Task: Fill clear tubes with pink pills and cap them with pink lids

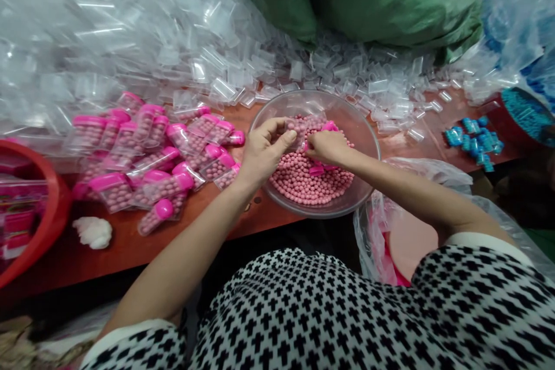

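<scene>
A clear plastic bowl holds a heap of pink beads, with several bright pink caps among them. Over its left side my left hand is closed on a small clear plastic container with pink beads in it. My right hand reaches into the bowl from the right, its fingers curled down among the beads and caps. What those fingers hold, if anything, is hidden. To the left lies a pile of filled containers with pink caps.
Many clear containers cover the back of the red table, below a green cloth bundle. At left stand a red basin and a white lump. Blue-capped pieces and a tub of blue beads are at right.
</scene>
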Action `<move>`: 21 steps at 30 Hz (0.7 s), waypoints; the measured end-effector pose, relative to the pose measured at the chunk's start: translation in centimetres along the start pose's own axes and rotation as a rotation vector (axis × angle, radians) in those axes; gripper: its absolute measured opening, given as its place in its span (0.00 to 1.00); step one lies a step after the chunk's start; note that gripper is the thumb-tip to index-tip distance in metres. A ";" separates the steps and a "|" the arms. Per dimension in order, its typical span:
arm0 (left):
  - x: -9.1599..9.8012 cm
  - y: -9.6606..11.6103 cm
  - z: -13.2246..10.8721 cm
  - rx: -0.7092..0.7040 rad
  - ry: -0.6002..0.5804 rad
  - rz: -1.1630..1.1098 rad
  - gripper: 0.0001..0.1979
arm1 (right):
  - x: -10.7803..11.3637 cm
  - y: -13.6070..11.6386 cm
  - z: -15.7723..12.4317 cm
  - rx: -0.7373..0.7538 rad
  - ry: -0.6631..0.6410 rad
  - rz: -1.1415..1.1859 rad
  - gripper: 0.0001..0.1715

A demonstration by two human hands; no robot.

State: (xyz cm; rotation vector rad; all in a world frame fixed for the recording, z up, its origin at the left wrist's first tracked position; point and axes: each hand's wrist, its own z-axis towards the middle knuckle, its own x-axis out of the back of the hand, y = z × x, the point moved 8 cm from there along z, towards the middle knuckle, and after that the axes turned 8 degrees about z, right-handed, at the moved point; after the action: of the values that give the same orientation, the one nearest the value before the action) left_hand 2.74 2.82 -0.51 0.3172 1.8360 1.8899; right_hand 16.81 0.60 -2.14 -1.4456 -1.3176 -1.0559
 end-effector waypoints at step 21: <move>-0.4 -0.6 0.3 0.056 -0.042 -0.063 0.22 | 3.0 -0.8 -3.9 0.232 0.132 1.356 0.30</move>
State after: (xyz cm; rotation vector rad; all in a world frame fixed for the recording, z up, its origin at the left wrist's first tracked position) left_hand 3.35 2.86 -1.01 0.3119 1.8517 1.7796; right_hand 16.10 -2.39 1.79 -1.5758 -0.1414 -0.0657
